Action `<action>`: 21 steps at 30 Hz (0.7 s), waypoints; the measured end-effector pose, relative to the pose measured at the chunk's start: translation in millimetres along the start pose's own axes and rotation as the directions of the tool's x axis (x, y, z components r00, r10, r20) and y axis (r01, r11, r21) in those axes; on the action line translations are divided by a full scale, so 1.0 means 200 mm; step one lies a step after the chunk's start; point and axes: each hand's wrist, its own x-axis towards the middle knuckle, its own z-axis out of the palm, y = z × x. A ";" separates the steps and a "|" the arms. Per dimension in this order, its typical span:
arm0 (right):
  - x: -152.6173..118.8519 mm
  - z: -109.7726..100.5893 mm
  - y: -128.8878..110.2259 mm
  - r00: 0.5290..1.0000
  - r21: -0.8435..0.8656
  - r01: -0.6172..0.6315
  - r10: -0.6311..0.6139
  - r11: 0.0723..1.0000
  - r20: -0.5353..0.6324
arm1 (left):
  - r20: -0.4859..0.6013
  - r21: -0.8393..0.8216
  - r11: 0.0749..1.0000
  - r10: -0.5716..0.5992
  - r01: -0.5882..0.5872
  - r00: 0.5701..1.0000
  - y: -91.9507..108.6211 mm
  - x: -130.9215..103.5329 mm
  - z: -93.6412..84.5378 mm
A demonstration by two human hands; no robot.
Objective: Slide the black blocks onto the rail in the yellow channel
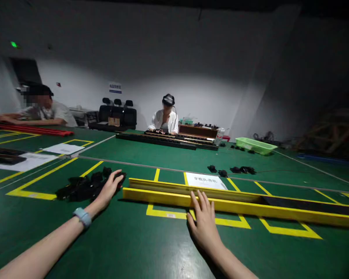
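Observation:
My left hand has its fingers wrapped round a small black part, just off the left end of the yellow rails. Beside it lies a heap of black parts. My right hand rests with spread fingers against the front yellow rail. Behind that rail runs a second yellow rail, and both extend to the right edge of the view. A dark strip lies between them at the right. A printed white sheet shows behind the rails.
Yellow tape outlines mark the green table. Several black parts lie farther back, near a green basket. Dark rails lie before a seated person. Another person leans by red rails at left.

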 end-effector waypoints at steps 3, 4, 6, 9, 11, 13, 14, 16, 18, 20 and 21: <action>-0.01 0.00 0.00 1.000 0.008 -0.001 0.001 1.000 -0.012 | -0.025 -0.152 0.988 -0.033 0.029 0.999 -0.03 0.01 0.01; -0.01 0.00 0.00 1.000 0.009 -0.001 0.001 1.000 -0.015 | -0.029 -0.188 0.981 -0.043 0.037 0.999 -0.03 0.01 0.01; -0.01 -0.01 0.00 1.000 0.006 -0.001 0.001 1.000 -0.020 | -0.033 -0.245 0.968 -0.062 0.052 0.998 -0.03 0.00 0.01; -0.01 0.00 0.00 1.000 -0.003 0.001 -0.001 1.000 -0.017 | -0.019 -0.261 0.962 -0.088 0.080 0.996 -0.01 -0.02 0.01; -0.01 0.00 0.00 1.000 -0.007 0.005 -0.005 1.000 -0.014 | -0.028 -0.259 0.963 -0.089 0.079 0.996 0.00 -0.04 0.01; -0.01 0.00 0.00 1.000 -0.006 0.007 -0.007 1.000 -0.012 | -0.056 -0.253 0.965 -0.085 0.069 0.995 0.01 -0.04 0.01; -0.01 0.00 0.00 1.000 -0.004 0.008 -0.008 1.000 -0.012 | -0.071 -0.251 0.966 -0.084 0.064 0.994 0.01 -0.04 0.01; -0.01 0.00 0.00 1.000 0.002 0.009 -0.009 1.000 -0.014 | -0.094 -0.255 0.965 -0.093 0.067 0.991 0.00 -0.04 0.01; -0.01 0.00 0.00 1.000 0.004 0.009 -0.009 1.000 -0.017 | -0.106 -0.268 0.960 -0.112 0.080 0.988 -0.01 -0.03 0.02; 0.00 0.00 0.00 1.000 0.003 0.010 -0.010 1.000 -0.020 | -0.101 -0.271 0.958 -0.123 0.092 0.987 -0.01 -0.04 0.02; 0.00 0.00 0.00 1.000 0.002 0.010 -0.010 1.000 -0.020 | -0.094 -0.267 0.959 -0.121 0.092 0.988 -0.01 -0.04 0.02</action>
